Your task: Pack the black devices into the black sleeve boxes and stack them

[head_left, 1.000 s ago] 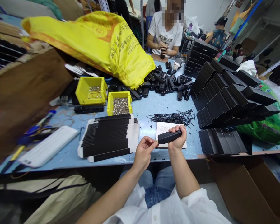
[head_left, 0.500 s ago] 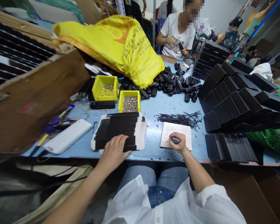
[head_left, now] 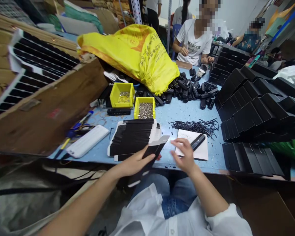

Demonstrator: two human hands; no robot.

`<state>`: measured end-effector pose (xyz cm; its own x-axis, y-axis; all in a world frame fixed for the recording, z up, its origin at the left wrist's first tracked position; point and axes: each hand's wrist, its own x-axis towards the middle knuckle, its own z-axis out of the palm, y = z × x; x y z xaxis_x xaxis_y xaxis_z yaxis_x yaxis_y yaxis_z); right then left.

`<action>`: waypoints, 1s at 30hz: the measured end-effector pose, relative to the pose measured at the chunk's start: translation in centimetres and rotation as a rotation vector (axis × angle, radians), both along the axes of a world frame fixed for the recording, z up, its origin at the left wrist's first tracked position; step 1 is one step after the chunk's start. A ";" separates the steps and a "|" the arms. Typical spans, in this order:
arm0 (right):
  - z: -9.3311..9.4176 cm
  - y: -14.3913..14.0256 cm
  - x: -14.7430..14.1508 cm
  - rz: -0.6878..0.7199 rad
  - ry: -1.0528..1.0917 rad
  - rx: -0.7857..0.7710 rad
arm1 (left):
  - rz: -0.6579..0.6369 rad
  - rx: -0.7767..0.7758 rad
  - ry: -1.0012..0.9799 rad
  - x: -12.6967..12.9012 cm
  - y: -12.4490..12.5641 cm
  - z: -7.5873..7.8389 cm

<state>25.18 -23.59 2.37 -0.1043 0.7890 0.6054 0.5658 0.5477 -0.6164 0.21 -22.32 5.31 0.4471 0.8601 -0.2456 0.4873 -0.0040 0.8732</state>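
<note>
At the near edge of the tabletop (head_left: 166, 113): left hand (head_left: 137, 161), closed on one flattened black carton (head_left: 153, 150) with pale flap, held tilted. Right hand (head_left: 186, 156), bare, fingers spread, just beside one black handle (head_left: 199, 141), lying slantwise on a white pad (head_left: 203, 154); contact unclear. Leftward, one stack of flat cartons (head_left: 132, 134). Beyond the pad, thin black sticks (head_left: 194, 125), heaped. Farther, two yellow bins (head_left: 121, 104), small metal parts inside; then one yellow sack (head_left: 154, 62).
</note>
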 end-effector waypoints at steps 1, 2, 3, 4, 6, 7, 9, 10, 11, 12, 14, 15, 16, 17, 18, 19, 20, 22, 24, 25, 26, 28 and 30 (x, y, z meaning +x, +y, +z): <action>0.7 -0.4 -1.6 0.065 -0.067 0.029 | -0.004 -0.061 -0.103 1.0 -0.4 -0.4; 1.1 -0.6 -2.8 0.079 -0.103 0.052 | -0.015 -0.123 -0.191 1.8 -0.8 -0.9; 1.4 -0.8 -3.5 0.073 -0.115 0.061 | -0.029 -0.173 -0.257 2.4 -1.1 -1.6; 1.5 -0.8 -3.7 0.084 -0.116 0.047 | -0.021 -0.193 -0.295 2.8 -1.3 -2.3; 1.4 -0.9 -2.9 0.167 -0.136 -0.054 | 0.037 -0.161 -0.254 2.8 -1.5 -3.3; 1.2 -0.8 -2.2 0.215 -0.146 -0.126 | 0.067 -0.120 -0.198 2.6 -1.6 -3.5; 0.8 -0.7 -1.0 0.277 -0.085 -0.266 | 0.093 -0.013 -0.093 2.2 -1.5 -3.3; 0.5 -0.5 -0.6 0.269 0.022 -0.329 | 0.071 0.053 -0.061 2.0 -1.4 -2.9; 0.2 -0.3 -0.4 0.243 0.168 -0.394 | 0.019 0.122 -0.042 2.1 -1.3 -2.4; -0.1 -0.1 -0.4 0.224 0.326 -0.470 | -0.043 0.192 -0.034 2.2 -1.3 -1.9; -0.9 0.4 -0.9 0.229 0.584 -0.654 | -0.151 0.307 -0.047 2.9 -1.2 -1.0; -1.2 0.6 -1.2 0.251 0.666 -0.747 | -0.179 0.347 -0.070 3.4 -1.3 -0.7; -1.5 0.8 -1.4 0.280 0.722 -0.826 | -0.180 0.380 -0.093 3.8 -1.3 -0.5; -1.8 0.9 -1.6 0.304 0.765 -0.881 | -0.156 0.412 -0.108 4.3 -1.4 -0.4; -2.0 1.0 -1.6 0.310 0.809 -0.909 | -0.118 0.443 -0.113 4.6 -1.4 -0.5; -2.2 1.1 -1.6 0.299 0.847 -0.918 | -0.082 0.462 -0.105 4.8 -1.5 -0.6; -2.3 1.1 -1.4 0.285 0.866 -0.920 | -0.055 0.465 -0.091 4.9 -1.5 -0.7; -2.4 1.1 -1.2 0.278 0.842 -0.931 | -0.047 0.418 -0.062 5.0 -1.5 -0.9; -2.3 1.0 -1.2 0.302 0.791 -0.943 | -0.079 0.318 -0.029 5.1 -1.5 -0.9; -2.2 1.0 -1.3 0.320 0.773 -0.942 | -0.084 0.279 -0.012 5.2 -1.4 -0.8; -2.0 0.9 -1.5 0.331 0.764 -0.925 | -0.069 0.259 0.001 5.3 -1.4 -0.7; -1.5 0.8 -1.9 0.360 0.724 -0.823 | -0.002 0.249 0.004 5.7 -1.2 -0.5; -0.8 0.7 -2.1 0.408 0.642 -0.667 | 0.080 0.231 -0.031 6.2 -1.1 -0.2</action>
<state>23.06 -22.88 1.53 -0.2511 0.9637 0.0905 -0.1340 0.0580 -0.9893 6.44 -23.37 5.06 0.3796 0.9248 -0.0252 0.4670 -0.1680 0.8682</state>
